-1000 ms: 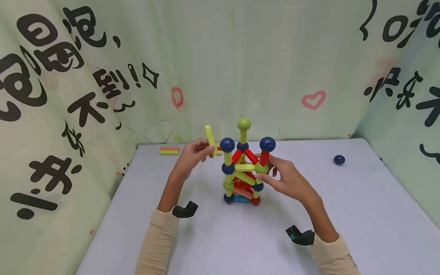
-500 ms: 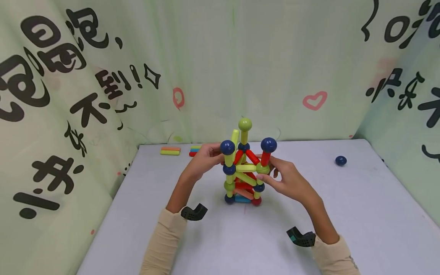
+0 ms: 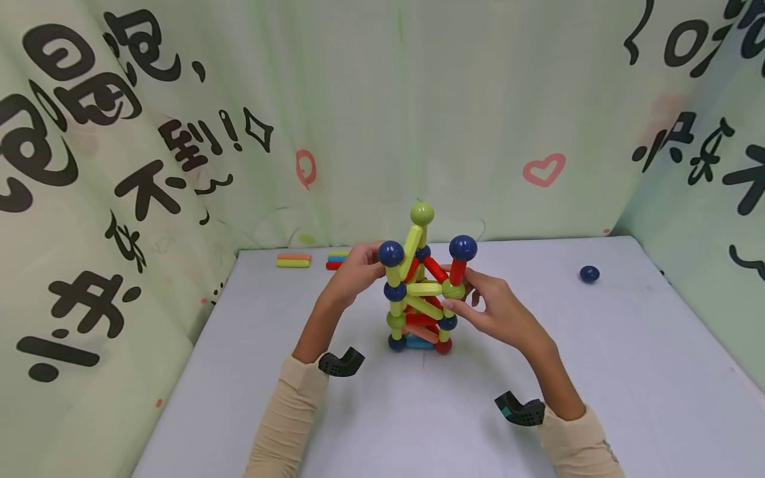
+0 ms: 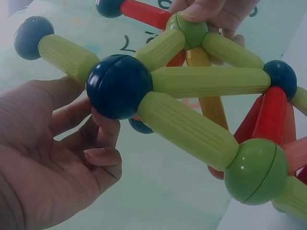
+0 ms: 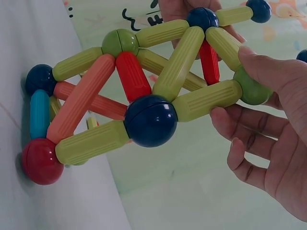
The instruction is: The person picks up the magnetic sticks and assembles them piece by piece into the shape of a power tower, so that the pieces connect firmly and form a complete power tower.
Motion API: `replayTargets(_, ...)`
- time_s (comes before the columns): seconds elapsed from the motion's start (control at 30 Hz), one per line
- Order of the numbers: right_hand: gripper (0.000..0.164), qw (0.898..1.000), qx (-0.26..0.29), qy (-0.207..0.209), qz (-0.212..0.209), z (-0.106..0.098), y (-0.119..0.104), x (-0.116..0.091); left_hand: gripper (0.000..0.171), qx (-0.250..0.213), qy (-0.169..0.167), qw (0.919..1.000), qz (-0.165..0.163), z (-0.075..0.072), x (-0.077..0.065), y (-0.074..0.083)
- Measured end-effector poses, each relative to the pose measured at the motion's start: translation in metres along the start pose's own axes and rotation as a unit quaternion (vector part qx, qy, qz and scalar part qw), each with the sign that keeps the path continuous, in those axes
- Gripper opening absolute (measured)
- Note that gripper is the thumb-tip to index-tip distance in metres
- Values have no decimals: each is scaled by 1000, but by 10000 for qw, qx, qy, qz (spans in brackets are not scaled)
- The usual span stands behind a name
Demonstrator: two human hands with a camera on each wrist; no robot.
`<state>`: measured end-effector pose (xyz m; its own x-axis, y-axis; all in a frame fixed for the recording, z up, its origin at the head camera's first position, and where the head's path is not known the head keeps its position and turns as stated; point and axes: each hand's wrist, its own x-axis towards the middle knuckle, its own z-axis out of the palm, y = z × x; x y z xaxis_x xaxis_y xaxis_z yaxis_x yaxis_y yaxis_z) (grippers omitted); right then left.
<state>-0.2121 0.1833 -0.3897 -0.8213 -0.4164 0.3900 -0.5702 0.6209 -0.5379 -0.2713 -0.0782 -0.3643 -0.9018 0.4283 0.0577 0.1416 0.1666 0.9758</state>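
Observation:
A tower (image 3: 423, 289) of magnetic sticks and balls stands mid-table, yellow-green, red, orange and blue sticks joined by navy, green and red balls. My left hand (image 3: 357, 271) reaches behind its upper left post. There a loose-looking yellow-green stick (image 3: 411, 249) leans toward the green top ball (image 3: 422, 213); its lower end and my fingertips are hidden in the head view. In the left wrist view, curled fingers (image 4: 109, 139) lie beside a navy ball (image 4: 120, 86). With my right hand (image 3: 493, 302) I pinch a green ball (image 5: 253, 87) at the tower's right side, thumb on top.
A single navy ball (image 3: 589, 274) lies at the right of the table. Spare sticks, an orange and yellow pair (image 3: 293, 260) and a small stack with blue and red (image 3: 337, 259), lie at the back left. A printed curtain (image 3: 466, 119) hangs behind the table.
My left hand has carried the yellow-green stick rightward from beside the tower to behind its left post, and the stick now tilts right. My right hand has kept its grip on the green ball.

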Motion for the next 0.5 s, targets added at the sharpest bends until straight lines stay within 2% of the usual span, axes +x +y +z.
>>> replayTargets(0.17, 49, 9998, -138, 123, 53, 2, -1, 0, 22, -10, 5, 9999, 132, -2, -1, -3)
replayTargets(0.33, 65, 9982, -361, 157, 446, 10, -4, 1, 21, -46, 71, 9996, 252, -9, 0, -14)
replayTargets(0.4, 71, 9967, -376, 14, 714, 14, -4, 1, 24, 13, 206, 9995, 245, -15, 2, -22)
replayTargets(0.5, 71, 9932, -304, -286, 1088, 19, -2, 1, 29, 504, 705, 9962, 97, -30, 5, -41)
